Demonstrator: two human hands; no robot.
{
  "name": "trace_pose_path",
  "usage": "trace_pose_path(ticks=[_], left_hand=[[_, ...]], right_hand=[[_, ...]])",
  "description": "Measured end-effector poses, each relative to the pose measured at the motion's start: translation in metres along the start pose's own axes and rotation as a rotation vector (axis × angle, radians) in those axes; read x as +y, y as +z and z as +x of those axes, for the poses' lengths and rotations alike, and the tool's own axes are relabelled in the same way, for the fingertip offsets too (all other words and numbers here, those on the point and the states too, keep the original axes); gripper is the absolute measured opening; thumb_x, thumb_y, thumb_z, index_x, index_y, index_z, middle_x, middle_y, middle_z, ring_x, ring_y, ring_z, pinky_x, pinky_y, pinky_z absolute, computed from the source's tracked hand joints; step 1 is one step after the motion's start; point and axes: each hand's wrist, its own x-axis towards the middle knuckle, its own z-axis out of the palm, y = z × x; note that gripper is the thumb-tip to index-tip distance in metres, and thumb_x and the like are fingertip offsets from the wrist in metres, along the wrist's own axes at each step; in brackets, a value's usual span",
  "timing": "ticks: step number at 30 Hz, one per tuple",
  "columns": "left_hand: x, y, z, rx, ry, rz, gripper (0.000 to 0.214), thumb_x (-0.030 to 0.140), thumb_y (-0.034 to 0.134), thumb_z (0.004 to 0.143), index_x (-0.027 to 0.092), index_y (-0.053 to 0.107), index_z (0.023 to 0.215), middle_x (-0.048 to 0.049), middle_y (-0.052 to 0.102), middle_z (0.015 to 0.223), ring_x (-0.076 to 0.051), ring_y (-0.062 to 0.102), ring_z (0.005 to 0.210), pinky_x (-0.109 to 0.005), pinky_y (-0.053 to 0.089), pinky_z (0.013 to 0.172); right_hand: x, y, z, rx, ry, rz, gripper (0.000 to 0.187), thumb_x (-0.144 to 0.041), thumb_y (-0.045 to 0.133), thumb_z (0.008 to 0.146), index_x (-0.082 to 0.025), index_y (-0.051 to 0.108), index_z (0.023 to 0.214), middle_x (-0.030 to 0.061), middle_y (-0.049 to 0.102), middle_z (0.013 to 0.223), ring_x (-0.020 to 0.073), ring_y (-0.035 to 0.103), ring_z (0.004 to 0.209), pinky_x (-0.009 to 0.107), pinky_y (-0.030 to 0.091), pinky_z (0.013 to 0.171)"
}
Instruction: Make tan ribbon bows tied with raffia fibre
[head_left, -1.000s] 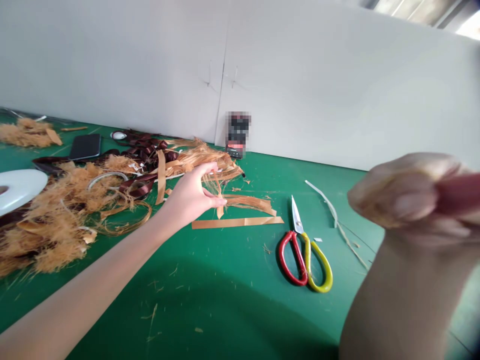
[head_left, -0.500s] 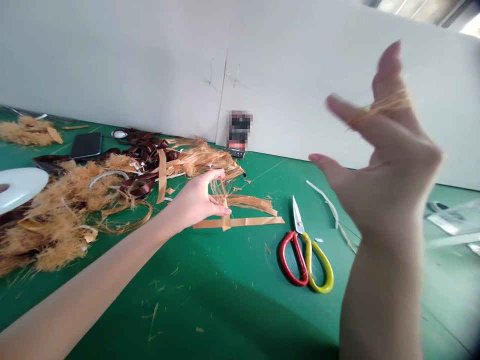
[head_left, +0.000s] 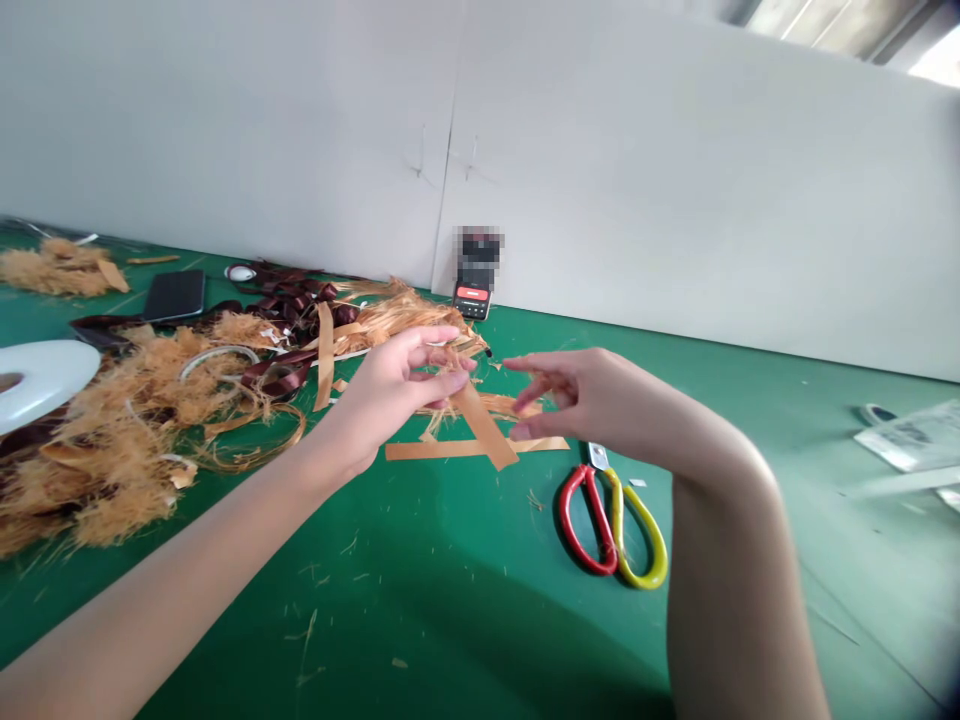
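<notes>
My left hand (head_left: 397,385) pinches a short tan ribbon strip (head_left: 480,425) and holds it above the green table (head_left: 450,600); the strip hangs down to the right. My right hand (head_left: 577,395) is just right of it, fingers spread and slightly blurred, with nothing in them, fingertips close to the strip's upper end. A longer tan ribbon strip (head_left: 420,451) lies flat on the table under both hands. Scissors with a red and a yellow handle (head_left: 611,525) lie below my right hand, their blade partly hidden by it.
Heaps of frayed tan fibre (head_left: 112,440) and dark maroon ribbon (head_left: 289,300) cover the left of the table. A white tape roll (head_left: 41,372), a dark phone (head_left: 174,294), a small device (head_left: 472,297) by the white wall, and clear packets (head_left: 911,440) at right.
My right hand came down from high in front of the camera to beside the left hand. My left hand lifted the tan strip off the table.
</notes>
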Motion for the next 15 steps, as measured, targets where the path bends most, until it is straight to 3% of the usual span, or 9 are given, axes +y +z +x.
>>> trace_pose_path(ticks=[4,6,9,12,15], left_hand=[[0.004,-0.001,-0.001,0.026,0.057,0.045,0.045,0.024,0.072,0.077,0.022,0.059,0.12,-0.0064,0.058,0.133,-0.018,0.065,0.086,-0.028,0.054,0.064],[0.006,-0.002,-0.002,0.051,0.072,0.063,0.039,0.023,0.07,0.079,0.022,0.061,0.117,-0.0051,0.053,0.139,-0.018,0.065,0.089,-0.027,0.055,0.065],[0.009,-0.004,-0.003,0.075,0.065,0.053,0.034,0.023,0.068,0.079,0.022,0.064,0.113,-0.0039,0.051,0.142,-0.021,0.064,0.097,-0.028,0.056,0.07],[0.01,-0.004,-0.004,0.059,0.065,0.002,0.039,0.027,0.071,0.078,0.023,0.064,0.116,-0.0026,0.052,0.141,-0.024,0.062,0.107,-0.032,0.056,0.081],[0.01,-0.003,-0.005,0.006,0.058,-0.115,0.043,0.029,0.069,0.079,0.022,0.062,0.121,-0.0023,0.058,0.136,-0.024,0.059,0.116,-0.033,0.052,0.093]], right_hand=[[-0.002,0.005,0.003,0.126,0.002,-0.198,0.02,-0.039,0.068,0.076,-0.021,0.075,0.08,-0.001,0.056,0.06,0.0129,0.046,0.054,0.029,0.035,0.052],[-0.001,0.004,0.004,0.228,0.019,-0.183,0.028,-0.041,0.064,0.079,-0.021,0.067,0.06,-0.0023,0.046,0.052,0.0117,0.038,0.05,0.029,0.03,0.051],[-0.003,-0.001,0.001,0.307,0.062,0.027,0.041,-0.052,0.059,0.083,-0.022,0.061,0.055,-0.0044,0.032,0.047,0.0119,0.035,0.047,0.03,0.03,0.051],[-0.008,-0.002,-0.003,0.233,0.03,0.253,0.056,-0.065,0.052,0.083,-0.022,0.055,0.047,-0.0033,0.031,0.046,0.0141,0.045,0.053,0.031,0.037,0.056],[-0.013,0.006,-0.001,0.071,-0.003,0.255,0.048,-0.064,0.066,0.072,-0.021,0.061,0.05,-0.0032,0.038,0.047,0.0129,0.043,0.052,0.03,0.036,0.052]])
